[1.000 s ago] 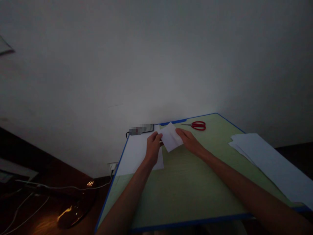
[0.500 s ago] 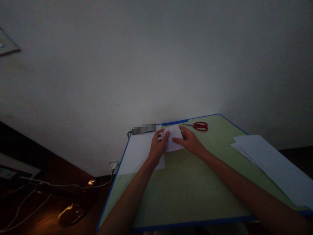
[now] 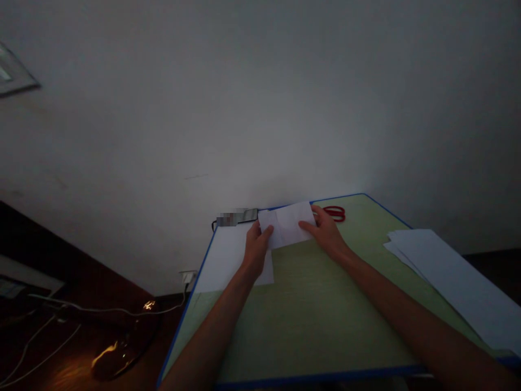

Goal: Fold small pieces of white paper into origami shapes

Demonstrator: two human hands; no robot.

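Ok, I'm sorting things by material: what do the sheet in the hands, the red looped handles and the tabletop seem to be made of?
The held sheet: white paper, matte, judging by thin edges and fold lines. The red handles: probably smooth plastic, from their even colour, though the dim picture leaves coated metal possible. The tabletop: perhaps laminate, with a dull pale-green surface and faint streaks.

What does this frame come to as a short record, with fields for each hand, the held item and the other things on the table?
left hand: grips the left end of the creased white paper, thumb on top
right hand: grips its right end, thumb on top
held item: one piece, crease lines visible
table: pale green top, blue edge
left side: flat white sheet, phone-like device at its far end
far side: red-handled scissors, blades hidden
right side: overlapping white sheets
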